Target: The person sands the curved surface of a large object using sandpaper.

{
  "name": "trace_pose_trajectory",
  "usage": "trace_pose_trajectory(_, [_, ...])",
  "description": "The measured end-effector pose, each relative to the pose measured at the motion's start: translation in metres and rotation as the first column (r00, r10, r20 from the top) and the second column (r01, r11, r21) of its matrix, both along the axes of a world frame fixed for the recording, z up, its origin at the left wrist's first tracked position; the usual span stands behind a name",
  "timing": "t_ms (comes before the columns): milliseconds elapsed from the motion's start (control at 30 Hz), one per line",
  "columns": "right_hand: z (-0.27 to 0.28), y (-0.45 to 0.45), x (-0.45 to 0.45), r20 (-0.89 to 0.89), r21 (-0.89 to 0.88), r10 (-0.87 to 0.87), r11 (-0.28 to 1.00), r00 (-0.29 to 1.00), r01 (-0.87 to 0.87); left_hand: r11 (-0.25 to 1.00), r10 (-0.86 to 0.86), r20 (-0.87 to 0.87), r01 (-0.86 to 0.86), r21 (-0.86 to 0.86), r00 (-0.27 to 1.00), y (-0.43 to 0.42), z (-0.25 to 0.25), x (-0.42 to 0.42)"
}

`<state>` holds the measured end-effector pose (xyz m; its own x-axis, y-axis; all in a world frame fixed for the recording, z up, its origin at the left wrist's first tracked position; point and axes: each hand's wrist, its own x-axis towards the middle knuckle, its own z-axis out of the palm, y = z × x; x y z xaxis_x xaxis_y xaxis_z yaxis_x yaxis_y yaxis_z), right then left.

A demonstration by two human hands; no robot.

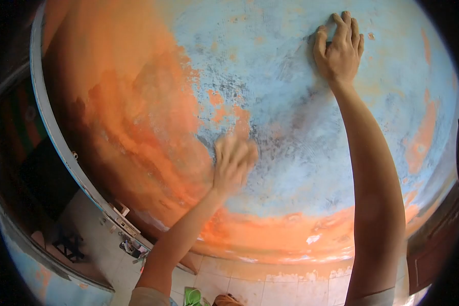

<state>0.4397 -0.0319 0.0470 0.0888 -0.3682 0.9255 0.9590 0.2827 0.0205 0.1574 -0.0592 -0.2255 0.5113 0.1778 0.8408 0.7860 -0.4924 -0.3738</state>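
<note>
A curved-looking wall (296, 148) fills most of the head view, with worn pale blue paint and orange patches. My left hand (234, 160) is at the wall's middle, where blue meets orange. Motion smears its fingers, and whatever may be under them is hidden. Higher up on the right, my right hand (339, 53) presses against the blue paint with bent fingers and the thumb set apart. A small dark piece (329, 46) shows between thumb and index finger, mostly covered by the hand; I cannot make out its kind.
A grey door frame (53, 125) borders the wall on the left, with a dark opening beyond. Below lie a pale tiled floor (245, 290), a green item (192, 296) and a small heap of things (132, 247). Brown wooden panelling (433, 255) stands at lower right.
</note>
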Motion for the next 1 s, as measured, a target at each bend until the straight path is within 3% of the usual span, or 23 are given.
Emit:
trace_pose_trajectory(67, [-0.002,0.004,0.002,-0.009,0.014,-0.009,1.0,1.0,0.009,0.996,-0.09,-0.074,0.089,-0.024,0.993,0.013,-0.048,-0.017])
trace_pose_trajectory(100, [0.0,0.006,0.002,-0.005,0.026,-0.015,1.0,1.0,0.015,0.986,-0.149,-0.106,0.139,-0.089,0.983,0.018,-0.053,-0.028])
trace_pose_trajectory(167, [0.002,0.006,0.003,-0.005,0.031,-0.027,0.999,1.0,0.027,0.996,-0.072,-0.186,0.062,-0.057,0.98,0.02,-0.029,-0.039])
trace_pose_trajectory(200, [0.002,0.006,0.002,-0.011,0.024,-0.037,0.999,0.999,0.037,0.997,0.069,-0.229,-0.061,0.043,0.971,0.017,0.016,-0.038])
trace_pose_trajectory(267, [0.004,0.0,0.002,-0.014,0.014,-0.036,0.999,0.999,0.037,0.951,0.175,-0.01,-0.167,0.261,0.984,0.006,0.114,-0.016])
trace_pose_trajectory(333, [0.001,-0.004,-0.003,-0.001,0.007,-0.028,1.0,1.0,0.028,0.967,-0.095,0.094,0.069,0.244,0.991,-0.005,0.188,-0.002])
trace_pose_trajectory(433, [0.004,-0.005,-0.001,0.008,0.035,-0.022,0.999,1.0,0.022,0.936,-0.148,0.136,0.095,0.338,0.98,0.0,0.192,0.013])
trace_pose_trajectory(467, [0.002,-0.003,-0.002,0.002,0.029,-0.018,0.999,1.0,0.018,0.981,-0.006,0.101,-0.014,0.192,0.995,-0.005,0.178,0.019])
trace_pose_trajectory(500, [0.0,0.001,-0.002,-0.007,0.022,-0.014,1.0,1.0,0.014,0.99,0.133,0.04,-0.135,0.048,0.99,-0.017,0.144,0.022])
trace_pose_trajectory(567, [-0.001,0.002,-0.005,-0.018,0.014,-0.03,0.999,0.999,0.031,0.99,-0.129,-0.115,0.134,0.039,0.985,0.024,-0.015,-0.004])
trace_pose_trajectory(633, [0.001,0.0,-0.005,-0.021,0.033,-0.012,0.999,1.0,0.013,0.996,-0.084,-0.146,0.087,0.012,0.986,0.019,-0.043,-0.017])
trace_pose_trajectory(733, [0.002,0.004,0.0,-0.003,0.04,-0.013,0.999,1.0,0.013,0.995,-0.076,-0.193,0.063,-0.073,0.978,0.018,0.019,-0.024])
trace_pose_trajectory(800, [-0.002,0.002,-0.002,-0.01,0.03,0.01,1.0,1.0,-0.01,0.977,0.036,-0.034,-0.028,0.21,0.999,0.016,0.082,-0.014])
trace_pose_trajectory(867, [-0.003,-0.005,-0.006,-0.035,-0.042,-0.045,0.998,0.998,0.044,0.96,-0.12,0.099,0.091,0.263,0.988,0.011,0.136,0.004])
trace_pose_trajectory(967, [-0.003,-0.004,-0.005,-0.022,-0.025,-0.034,0.999,0.999,0.033,0.98,-0.071,0.234,0.024,0.199,0.97,-0.004,0.129,0.024])
trace_pose_trajectory(1000, [-0.003,-0.004,-0.005,-0.021,-0.029,-0.033,0.999,0.999,0.032,0.991,-0.089,0.171,0.071,0.11,0.981,-0.004,0.113,0.024])
